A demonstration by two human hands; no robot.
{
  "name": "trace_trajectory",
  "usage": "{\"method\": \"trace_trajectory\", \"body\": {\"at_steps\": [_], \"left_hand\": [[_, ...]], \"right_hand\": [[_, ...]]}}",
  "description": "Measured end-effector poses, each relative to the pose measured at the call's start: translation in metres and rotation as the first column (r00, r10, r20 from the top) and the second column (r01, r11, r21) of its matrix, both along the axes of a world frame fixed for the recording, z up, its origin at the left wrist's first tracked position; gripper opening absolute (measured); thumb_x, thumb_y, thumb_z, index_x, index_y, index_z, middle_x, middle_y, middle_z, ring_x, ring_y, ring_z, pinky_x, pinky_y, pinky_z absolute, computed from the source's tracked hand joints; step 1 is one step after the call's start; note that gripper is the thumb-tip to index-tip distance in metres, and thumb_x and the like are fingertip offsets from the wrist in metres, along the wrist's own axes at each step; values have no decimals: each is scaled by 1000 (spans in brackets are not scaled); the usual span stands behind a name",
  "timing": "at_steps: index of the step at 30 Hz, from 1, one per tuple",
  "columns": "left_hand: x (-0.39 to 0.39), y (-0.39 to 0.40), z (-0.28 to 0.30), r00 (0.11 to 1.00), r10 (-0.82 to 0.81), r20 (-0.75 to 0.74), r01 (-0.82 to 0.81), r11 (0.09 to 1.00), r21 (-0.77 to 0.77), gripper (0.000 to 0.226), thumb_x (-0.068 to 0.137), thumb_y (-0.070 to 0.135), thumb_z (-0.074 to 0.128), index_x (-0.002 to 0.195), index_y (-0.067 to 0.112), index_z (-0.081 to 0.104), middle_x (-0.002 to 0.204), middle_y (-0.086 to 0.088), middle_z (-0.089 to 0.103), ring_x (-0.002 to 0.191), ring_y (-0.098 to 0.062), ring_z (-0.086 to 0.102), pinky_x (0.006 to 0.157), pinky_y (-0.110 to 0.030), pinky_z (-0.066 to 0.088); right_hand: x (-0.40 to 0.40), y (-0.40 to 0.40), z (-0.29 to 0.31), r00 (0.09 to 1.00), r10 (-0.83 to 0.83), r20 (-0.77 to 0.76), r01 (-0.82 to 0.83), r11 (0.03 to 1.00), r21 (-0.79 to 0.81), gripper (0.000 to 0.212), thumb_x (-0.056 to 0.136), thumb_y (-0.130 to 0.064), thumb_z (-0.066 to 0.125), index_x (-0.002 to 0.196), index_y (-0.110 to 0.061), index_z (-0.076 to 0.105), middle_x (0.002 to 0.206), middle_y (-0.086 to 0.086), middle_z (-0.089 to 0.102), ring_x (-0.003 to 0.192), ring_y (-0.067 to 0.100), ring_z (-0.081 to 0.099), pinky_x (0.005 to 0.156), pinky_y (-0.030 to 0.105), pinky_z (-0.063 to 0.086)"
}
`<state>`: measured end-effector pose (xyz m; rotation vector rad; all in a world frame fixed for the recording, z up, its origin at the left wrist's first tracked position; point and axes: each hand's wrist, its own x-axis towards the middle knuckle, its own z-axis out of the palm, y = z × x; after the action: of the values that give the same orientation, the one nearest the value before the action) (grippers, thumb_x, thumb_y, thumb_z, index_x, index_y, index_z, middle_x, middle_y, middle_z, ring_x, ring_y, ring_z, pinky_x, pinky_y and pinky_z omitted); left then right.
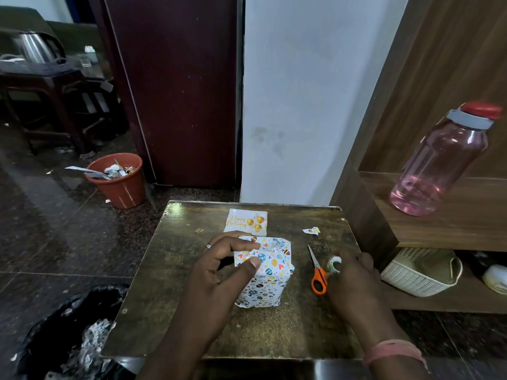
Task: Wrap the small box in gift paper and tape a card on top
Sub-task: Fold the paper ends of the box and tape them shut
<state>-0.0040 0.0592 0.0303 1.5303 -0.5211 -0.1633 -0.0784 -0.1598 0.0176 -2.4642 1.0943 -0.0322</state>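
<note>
One small box [264, 272], already covered in patterned gift paper, stands near the middle of the tabletop [170, 297]. The left hand [219, 272] pinches its folded top flap between thumb and fingers. Right of the box lies one pair of orange-handled scissors [317, 272]; just beyond them the right hand [354, 278] grips one tape roll [334, 264]. Behind the box lie one birthday card [245, 221] and one paper scrap [312, 230].
</note>
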Motion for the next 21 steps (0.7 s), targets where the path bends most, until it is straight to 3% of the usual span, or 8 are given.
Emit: {"method": "trace_trajectory", "body": {"at_steps": [4, 10, 12, 16, 18, 21], "left_hand": [[0, -1, 1, 1000, 9, -20, -9, 1000, -8, 19, 86, 27, 71, 103, 22, 76, 125, 4, 68, 116, -16, 66, 88, -32, 50], [0, 0, 2, 1000, 18, -5, -18, 1000, 12, 21, 87, 31, 70, 106, 25, 77, 125, 6, 68, 114, -12, 67, 84, -17, 51], [-1, 0, 2, 1000, 18, -2, -18, 1000, 15, 21, 87, 31, 70, 106, 25, 77, 126, 7, 67, 116, -12, 66, 86, -18, 51], [0, 1, -3, 1000, 22, 5, -22, 1000, 10, 21, 88, 29, 70, 109, 26, 76, 130, 5, 67, 121, -14, 65, 94, -35, 53], [-1, 0, -3, 1000, 10, 12, -10, 1000, -13, 25, 88, 26, 71, 113, 29, 75, 132, 6, 68, 123, -13, 64, 96, -37, 53], [0, -1, -2, 996, -8, -85, -4, 990, -142, 34, 89, 19, 74, 123, 24, 72, 127, 4, 73, 120, -14, 67, 94, -28, 54]], "right_hand": [[0, -3, -5, 997, -48, 54, 47, 999, 13, 40, 91, -9, 55, 129, -20, 52, 127, 13, 40, 117, 41, 51, 97, 41, 44], [-1, -5, -4, 998, 7, 66, -5, 1000, -31, 43, 88, -5, 53, 127, -21, 56, 132, 12, 56, 115, 40, 54, 92, 37, 43], [-1, -5, -4, 995, 20, 100, -18, 1000, -16, 39, 86, -5, 54, 119, -24, 60, 128, 8, 59, 112, 38, 56, 92, 37, 47], [-2, -9, -8, 990, 22, 139, -24, 1000, 16, 35, 84, -7, 55, 110, -28, 64, 120, 7, 59, 106, 36, 58, 90, 38, 49], [-2, -10, -8, 991, 7, 135, -10, 1000, 26, 43, 86, -7, 54, 121, -31, 64, 124, 10, 57, 110, 38, 57, 94, 37, 47], [-2, -12, -9, 992, -8, 128, 4, 1000, 31, 49, 89, -9, 55, 131, -32, 59, 129, 12, 54, 115, 39, 55, 97, 36, 44]]}}
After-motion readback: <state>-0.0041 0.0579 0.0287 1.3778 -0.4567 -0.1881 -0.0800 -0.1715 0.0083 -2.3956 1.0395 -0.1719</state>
